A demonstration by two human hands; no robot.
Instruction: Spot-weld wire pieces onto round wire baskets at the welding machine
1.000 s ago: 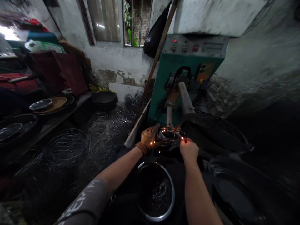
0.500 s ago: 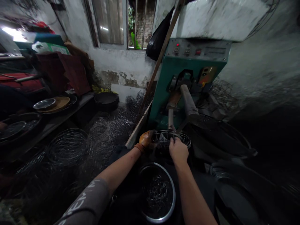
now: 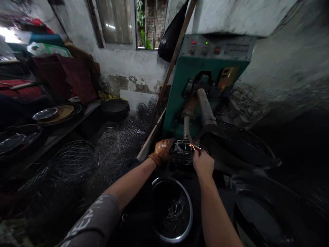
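Note:
My left hand (image 3: 162,149), in an orange-brown glove, is closed on the left side of a round wire basket (image 3: 183,158). The basket sits under the electrode tips of a green spot welder (image 3: 177,103). Bright sparks (image 3: 191,146) show at its rim, where the lower arm (image 3: 186,127) ends. My bare right hand (image 3: 204,164) is pinched at the right of the sparks, with what looks like a short wire piece between thumb and finger. Below my hands, a round bowl (image 3: 190,206) with a shiny rim holds loose bent wire pieces (image 3: 176,211).
Tangled wire frames (image 3: 115,144) are heaped on the left, beside a round wire rack (image 3: 74,157). A wooden pole (image 3: 171,68) leans by the welder. A large dark pan (image 3: 241,147) lies on the right. Further left, a bench (image 3: 58,137) bears pans.
Sparks have appeared at the basket rim, and a green light on the welder panel has come on. My right hand has moved a little right. The wire pieces in the bowl lie differently.

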